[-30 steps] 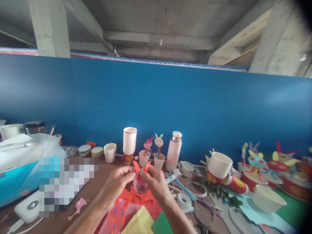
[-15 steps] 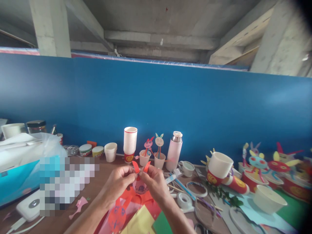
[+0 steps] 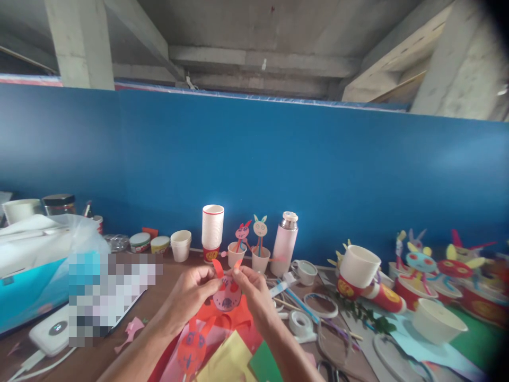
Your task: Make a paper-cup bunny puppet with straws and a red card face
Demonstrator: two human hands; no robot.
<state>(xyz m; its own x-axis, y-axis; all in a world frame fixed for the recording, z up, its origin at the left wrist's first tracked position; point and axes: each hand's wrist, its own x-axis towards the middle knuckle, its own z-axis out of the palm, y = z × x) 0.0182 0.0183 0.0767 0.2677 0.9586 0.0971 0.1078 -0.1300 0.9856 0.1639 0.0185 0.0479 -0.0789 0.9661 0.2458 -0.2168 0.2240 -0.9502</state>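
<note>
A pink paper animal face (image 3: 227, 295) with drawn eyes, a dark mouth and red paper ears hangs between my hands, turned toward me. My left hand (image 3: 198, 286) pinches it at the left ear's base. On the other side, my right hand (image 3: 249, 284) grips the right ear (image 3: 237, 265) between thumb and fingers. Below them lies a red paper face (image 3: 191, 351) with ears and drawn features. Sheets of red, yellow (image 3: 226, 361) and green paper (image 3: 265, 363) spread beneath my forearms.
Behind my hands stand stacked paper cups (image 3: 212, 228), two paper figures in cups and a pink thermos (image 3: 285, 244). A tape roll (image 3: 301, 324), sticks and scissors (image 3: 330, 371) lie right. Further right are decorated cups (image 3: 419, 284); a white power bank (image 3: 53, 331) is left.
The pink face has tipped up so more of its drawn front shows. My hands have spread slightly apart, the left one shifting a little left.
</note>
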